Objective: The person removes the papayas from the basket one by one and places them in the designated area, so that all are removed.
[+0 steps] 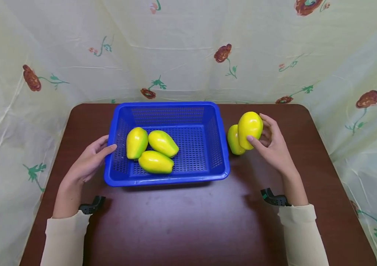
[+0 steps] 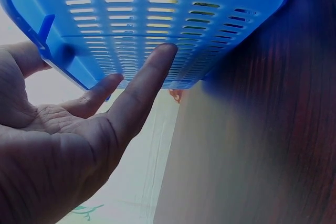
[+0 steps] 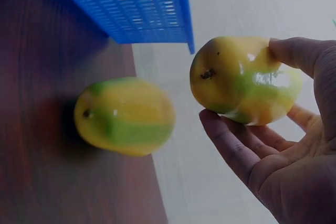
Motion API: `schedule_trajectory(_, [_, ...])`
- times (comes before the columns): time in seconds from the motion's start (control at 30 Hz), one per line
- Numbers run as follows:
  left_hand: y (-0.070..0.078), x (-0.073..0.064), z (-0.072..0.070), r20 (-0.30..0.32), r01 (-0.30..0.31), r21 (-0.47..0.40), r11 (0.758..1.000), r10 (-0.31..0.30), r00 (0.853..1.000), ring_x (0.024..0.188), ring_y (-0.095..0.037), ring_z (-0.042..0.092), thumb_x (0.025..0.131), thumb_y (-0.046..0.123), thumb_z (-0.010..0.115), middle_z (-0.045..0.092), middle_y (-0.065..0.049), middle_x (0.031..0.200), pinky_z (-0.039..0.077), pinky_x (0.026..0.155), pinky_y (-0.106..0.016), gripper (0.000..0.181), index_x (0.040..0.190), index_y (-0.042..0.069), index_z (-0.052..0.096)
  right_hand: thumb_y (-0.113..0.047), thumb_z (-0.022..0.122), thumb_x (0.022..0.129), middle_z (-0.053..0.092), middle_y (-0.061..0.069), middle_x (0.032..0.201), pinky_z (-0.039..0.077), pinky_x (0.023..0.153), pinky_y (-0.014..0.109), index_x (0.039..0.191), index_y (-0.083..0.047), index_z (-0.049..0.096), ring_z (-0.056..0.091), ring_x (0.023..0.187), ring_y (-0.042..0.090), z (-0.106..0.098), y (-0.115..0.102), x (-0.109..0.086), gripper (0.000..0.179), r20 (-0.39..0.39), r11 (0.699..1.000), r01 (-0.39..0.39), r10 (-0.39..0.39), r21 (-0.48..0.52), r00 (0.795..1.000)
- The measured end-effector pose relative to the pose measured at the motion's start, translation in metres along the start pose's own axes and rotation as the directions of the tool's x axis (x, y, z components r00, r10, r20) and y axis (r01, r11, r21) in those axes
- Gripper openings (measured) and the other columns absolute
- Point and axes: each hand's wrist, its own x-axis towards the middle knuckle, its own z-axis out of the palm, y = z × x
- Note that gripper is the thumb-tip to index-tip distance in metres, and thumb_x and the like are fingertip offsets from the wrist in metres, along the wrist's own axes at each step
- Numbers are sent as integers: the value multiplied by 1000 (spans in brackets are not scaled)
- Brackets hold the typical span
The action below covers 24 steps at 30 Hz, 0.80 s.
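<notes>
Beside blue basket, yellow fruit pinched in right hand, left hand gripping rim

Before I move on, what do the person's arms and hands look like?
The left hand and right hand wear no gloves. The left cream fabric sleeve and right cream fabric sleeve end in cuffs. A small black device sits at the left wrist, another at the right. No cables show.
</notes>
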Motion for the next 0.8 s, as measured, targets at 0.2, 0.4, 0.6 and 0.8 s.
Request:
schedule_trajectory(0.2, [2,0,0,-1,15,-5,1000,-15,1000,113,0,69,112,34,52,45,-25,156,60,91,-18,70,167,4,22,-10,71,101,49,8,146,56,90,10,164,-21,30,64,116,0,-3,13,-5,76,-14,999,-38,38,6,999])
schedule_trajectory(0.4, [2,0,1,2,18,-4,1000,-18,1000,113,0,69,112,34,52,44,-25,157,60,91,-18,70,167,4,21,-12,71,101,49,11,145,55,90,8,165,-20,27,63,115,-4,-11,28,-8,78,-32,998,-60,59,-19,998])
schedule_trajectory(0.6, [0,-1,0,3,-5,5,1000,5,1000,112,-2,70,112,32,51,49,-19,151,61,90,-19,68,166,2,23,-17,71,102,46,15,148,55,89,7,164,-17,24,60,116,-2,-15,44,-9,77,-49,995,-98,96,-28,994])
schedule_trajectory(0.8, [-1,1,1,7,-23,0,1000,23,1000,112,-2,71,112,30,51,56,-4,142,61,90,-20,66,165,1,24,-20,71,103,45,19,152,55,86,8,164,-15,24,59,116,-3,-17,58,-13,77,-45,989,-142,140,-45,989])
